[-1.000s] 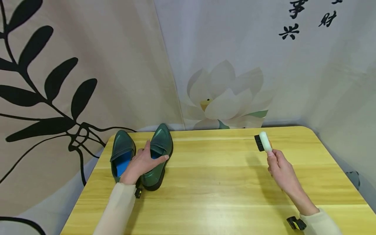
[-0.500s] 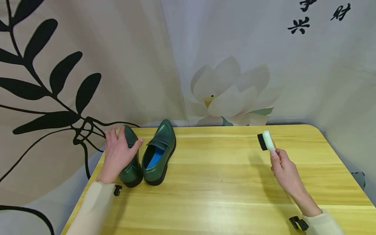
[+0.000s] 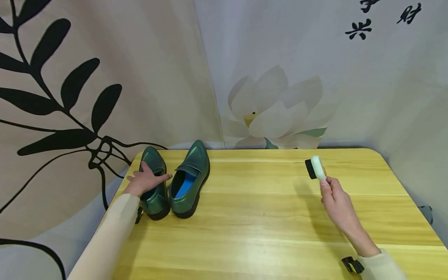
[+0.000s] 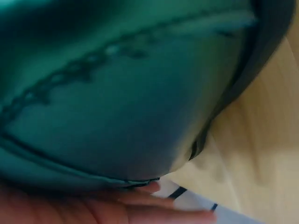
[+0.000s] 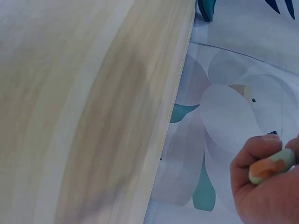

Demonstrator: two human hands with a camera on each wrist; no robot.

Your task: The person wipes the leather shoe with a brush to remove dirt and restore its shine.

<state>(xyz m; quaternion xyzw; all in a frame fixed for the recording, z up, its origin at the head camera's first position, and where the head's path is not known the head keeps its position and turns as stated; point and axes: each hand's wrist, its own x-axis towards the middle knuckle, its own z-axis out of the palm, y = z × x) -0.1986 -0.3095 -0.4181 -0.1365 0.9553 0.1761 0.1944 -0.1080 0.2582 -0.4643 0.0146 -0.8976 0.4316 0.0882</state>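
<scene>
Two dark green loafers stand side by side at the table's left end, toes toward the curtain. My left hand [image 3: 143, 182] lies over the left loafer [image 3: 157, 204], with its fingers and thumb spread across the opening. The left wrist view shows this loafer [image 4: 117, 107] up close, fingers [image 4: 145, 212] straight along its side. Beside it the right loafer [image 3: 190, 165] shows its blue insole; the thumb tip reaches close to its edge. My right hand [image 3: 337, 204] grips the handle of a small white brush [image 3: 317, 167] with black bristles, held above the table; its handle end has an orange patch.
Light wooden table [image 3: 259, 225] with a rounded far right corner. A curtain [image 3: 157, 70] printed with black leaves, a pale lotus and characters hangs right behind the far edge. Black camera mounts [image 3: 352, 265] sit at the wrists.
My left hand has moved left from the right loafer to the left one, then lowered over it with fingers spread. The right hand with the brush has stayed almost still; the head view has shifted slightly.
</scene>
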